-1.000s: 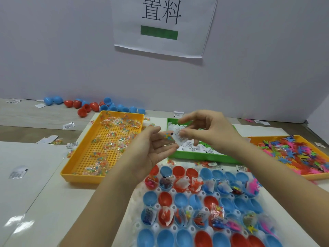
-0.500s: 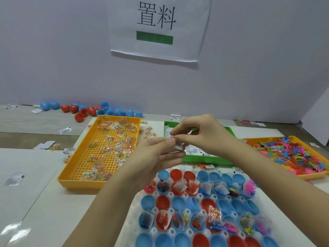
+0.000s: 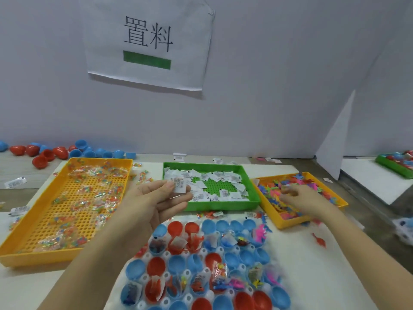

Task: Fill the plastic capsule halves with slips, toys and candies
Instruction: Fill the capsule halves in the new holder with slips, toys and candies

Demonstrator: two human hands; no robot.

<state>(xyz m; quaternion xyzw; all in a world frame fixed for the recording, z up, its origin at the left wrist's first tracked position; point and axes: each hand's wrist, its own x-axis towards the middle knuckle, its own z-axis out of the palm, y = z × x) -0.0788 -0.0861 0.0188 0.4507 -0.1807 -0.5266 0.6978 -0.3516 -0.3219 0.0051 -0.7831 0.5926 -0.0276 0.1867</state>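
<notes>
left grip [image 3: 154, 202] pinches paper slips [image 3: 178, 186] beside green tray [image 3: 223, 205] | right grip [image 3: 299, 198] on toys [image 3: 273, 193] in orange tray [image 3: 290, 223], blurred, hold unclear | capsule halves [image 3: 156, 265] below | risk: thin slips stick together, two drop in one half

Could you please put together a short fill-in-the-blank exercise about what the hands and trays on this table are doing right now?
1. The left hand pinches a few paper ____.
2. The right hand reaches into the right-hand tray of plastic ____.
3. The middle tray is coloured ____.
4. The candies lie in the perforated tray on the person's ____.
Missing words: slips, toys, green, left.
</notes>
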